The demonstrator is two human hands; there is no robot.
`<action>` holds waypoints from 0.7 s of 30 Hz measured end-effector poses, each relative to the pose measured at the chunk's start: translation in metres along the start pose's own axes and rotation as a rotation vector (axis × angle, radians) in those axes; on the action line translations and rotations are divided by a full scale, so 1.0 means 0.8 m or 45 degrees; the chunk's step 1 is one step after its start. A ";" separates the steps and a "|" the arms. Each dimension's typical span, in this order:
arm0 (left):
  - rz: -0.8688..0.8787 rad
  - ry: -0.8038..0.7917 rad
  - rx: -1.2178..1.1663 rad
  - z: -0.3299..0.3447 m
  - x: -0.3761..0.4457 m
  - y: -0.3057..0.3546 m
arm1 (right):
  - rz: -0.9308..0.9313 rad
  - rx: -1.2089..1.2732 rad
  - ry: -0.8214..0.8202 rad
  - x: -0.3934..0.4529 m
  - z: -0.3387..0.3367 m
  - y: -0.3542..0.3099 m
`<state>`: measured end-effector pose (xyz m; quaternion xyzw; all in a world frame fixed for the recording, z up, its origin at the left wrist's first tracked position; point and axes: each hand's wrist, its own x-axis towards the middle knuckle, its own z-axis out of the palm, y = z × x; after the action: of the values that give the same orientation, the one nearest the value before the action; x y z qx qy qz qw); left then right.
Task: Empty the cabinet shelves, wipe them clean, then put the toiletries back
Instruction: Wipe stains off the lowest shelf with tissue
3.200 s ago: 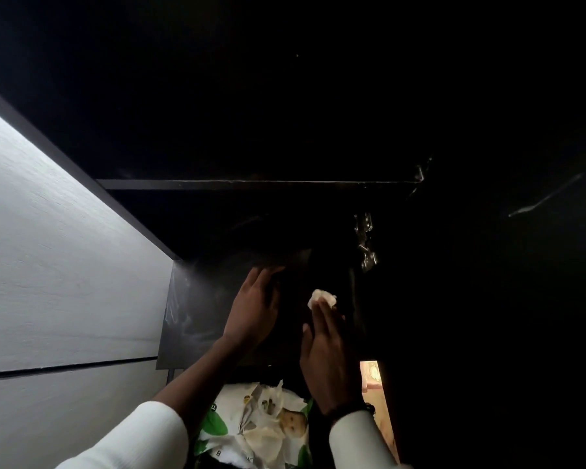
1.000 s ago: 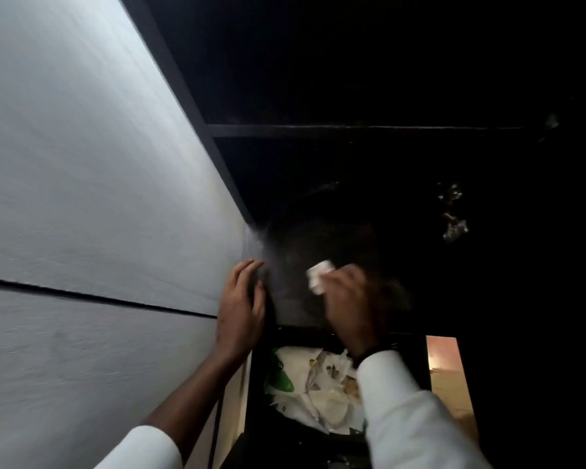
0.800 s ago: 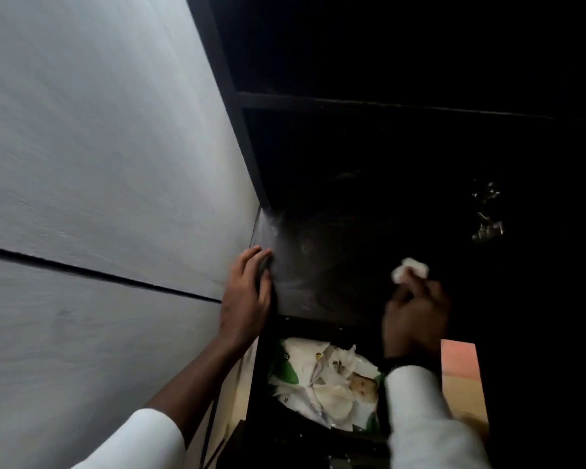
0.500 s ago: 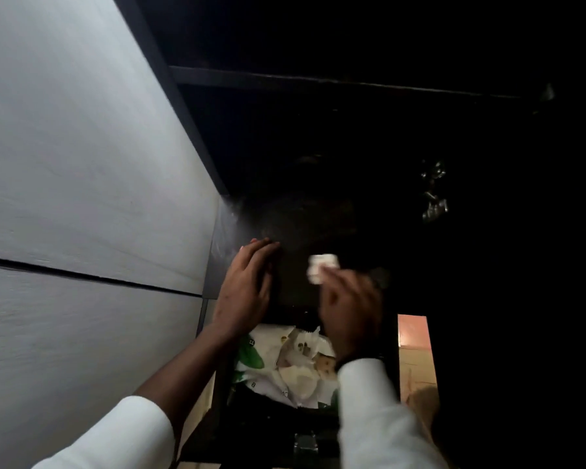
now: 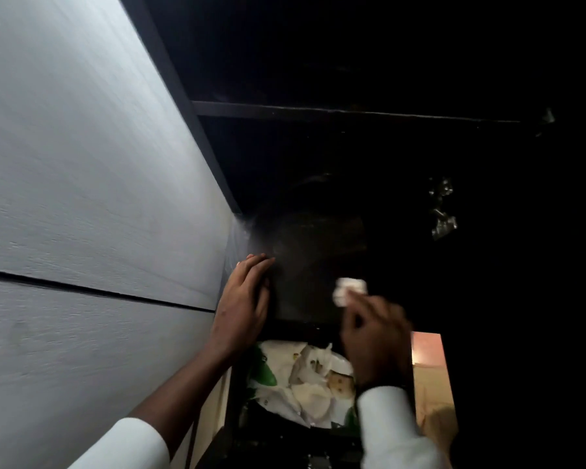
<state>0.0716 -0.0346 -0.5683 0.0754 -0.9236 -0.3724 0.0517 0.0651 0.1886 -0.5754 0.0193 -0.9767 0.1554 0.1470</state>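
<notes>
On the dark cabinet shelf [image 5: 305, 265], flat left hand [image 5: 242, 306] braces; right hand [image 5: 374, 336] pinches a small white wad [image 5: 349, 291]. I'd overlap strokes into corners.

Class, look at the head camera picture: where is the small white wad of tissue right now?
The small white wad of tissue is pinched in the right hand, lower centre-right, against the dark cabinet shelf, right of the left hand.

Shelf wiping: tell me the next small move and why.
Probably sweep the wad leftward across the shelf toward the left hand. The right hand pinches the wad at the shelf's right part, while the left hand lies flat at its left edge, and the dark patch between them looks dusty.
</notes>
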 end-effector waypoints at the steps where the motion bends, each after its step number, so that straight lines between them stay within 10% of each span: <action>1: -0.009 0.024 -0.001 -0.006 0.000 -0.009 | 0.148 -0.026 0.082 0.006 -0.007 0.022; 4: -0.095 0.132 -0.045 -0.009 0.000 -0.023 | 0.281 -0.045 0.163 0.004 -0.004 0.009; 11: -0.310 0.373 -0.225 -0.011 -0.007 -0.027 | -0.516 0.460 -0.257 0.002 0.064 -0.171; 21: -0.531 0.414 -0.382 -0.014 0.003 -0.052 | -0.449 0.522 -0.336 0.101 0.104 -0.192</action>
<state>0.0749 -0.0719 -0.5892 0.3135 -0.8024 -0.4903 0.1320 -0.0230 0.0175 -0.5820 0.2378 -0.9172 0.3174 0.0365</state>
